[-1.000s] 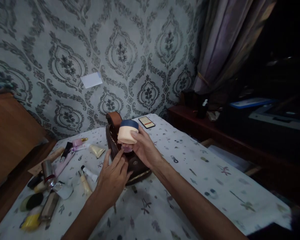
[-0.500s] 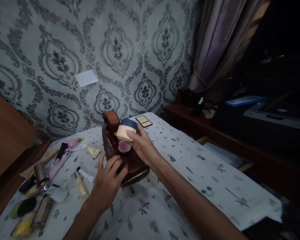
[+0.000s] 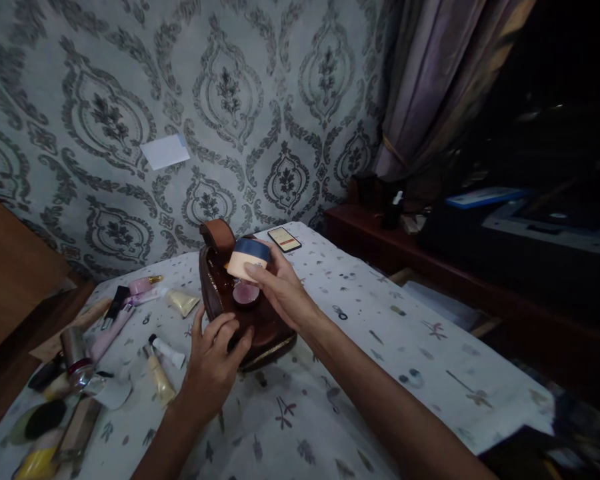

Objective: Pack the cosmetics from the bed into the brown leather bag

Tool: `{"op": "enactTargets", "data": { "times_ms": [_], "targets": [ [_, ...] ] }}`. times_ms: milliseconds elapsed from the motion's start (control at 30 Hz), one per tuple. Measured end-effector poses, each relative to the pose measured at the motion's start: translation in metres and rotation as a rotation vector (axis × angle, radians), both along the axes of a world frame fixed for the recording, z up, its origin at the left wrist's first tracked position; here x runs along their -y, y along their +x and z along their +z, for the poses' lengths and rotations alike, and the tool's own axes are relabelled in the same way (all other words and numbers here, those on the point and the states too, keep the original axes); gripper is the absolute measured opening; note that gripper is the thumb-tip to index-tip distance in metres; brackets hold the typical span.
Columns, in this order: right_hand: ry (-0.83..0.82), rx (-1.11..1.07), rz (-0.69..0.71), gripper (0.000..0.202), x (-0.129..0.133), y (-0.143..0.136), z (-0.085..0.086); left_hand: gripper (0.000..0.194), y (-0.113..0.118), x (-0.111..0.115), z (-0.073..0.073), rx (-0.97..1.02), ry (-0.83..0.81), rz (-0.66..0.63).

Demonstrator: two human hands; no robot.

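My right hand (image 3: pixel 283 283) grips a cream jar (image 3: pixel 247 261) with a pale peach body and a dark blue lid, tilted above an open brown leather bag (image 3: pixel 273 331). Inside the bag lies a round pink-topped container (image 3: pixel 246 294), just beneath the jar. My left hand (image 3: pixel 214 347) rests at the bag's near left edge, its fingers spread and bent, holding nothing. The bag's brown strap (image 3: pixel 219 235) curls up at the back, and a zipper runs along its front edge. Whatever else sits deeper in the bag is partly hidden by the jar.
Cosmetic tubes (image 3: pixel 181 301), a silver-capped bottle (image 3: pixel 77 359), a dark round brush (image 3: pixel 50 415) and a yellow-based item (image 3: pixel 37 461) lie on the left of the patterned sheet (image 3: pixel 360 373). A lit phone (image 3: pixel 284 239) lies behind the bag. A dark red cabinet (image 3: pixel 353 230) stands right.
The jar in my right hand has tipped slightly and shifted a little left and down within the view. The whole view has shifted slightly. My left hand keeps its place at the bag.
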State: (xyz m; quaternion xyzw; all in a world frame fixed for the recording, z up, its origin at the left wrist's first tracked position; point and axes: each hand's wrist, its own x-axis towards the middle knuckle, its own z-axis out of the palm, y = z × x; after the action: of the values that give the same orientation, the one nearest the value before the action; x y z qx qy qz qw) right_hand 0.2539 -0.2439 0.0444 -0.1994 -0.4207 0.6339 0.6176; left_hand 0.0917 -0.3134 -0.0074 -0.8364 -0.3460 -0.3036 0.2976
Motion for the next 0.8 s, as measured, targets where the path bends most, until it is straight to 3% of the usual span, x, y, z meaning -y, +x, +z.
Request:
{"op": "enactTargets", "data": {
  "times_ms": [333,800],
  "targets": [
    [0.009,0.038,-0.035,0.058,0.0007,-0.001,-0.0015,0.026,-0.0003,-0.0009,-0.0015,0.012,-0.009,-0.006],
    [0.047,0.266,-0.069,0.057,-0.0008,-0.0072,0.0012,0.023,-0.0007,-0.0005,-0.0008,0.024,-0.016,-0.012]
  ]
}}
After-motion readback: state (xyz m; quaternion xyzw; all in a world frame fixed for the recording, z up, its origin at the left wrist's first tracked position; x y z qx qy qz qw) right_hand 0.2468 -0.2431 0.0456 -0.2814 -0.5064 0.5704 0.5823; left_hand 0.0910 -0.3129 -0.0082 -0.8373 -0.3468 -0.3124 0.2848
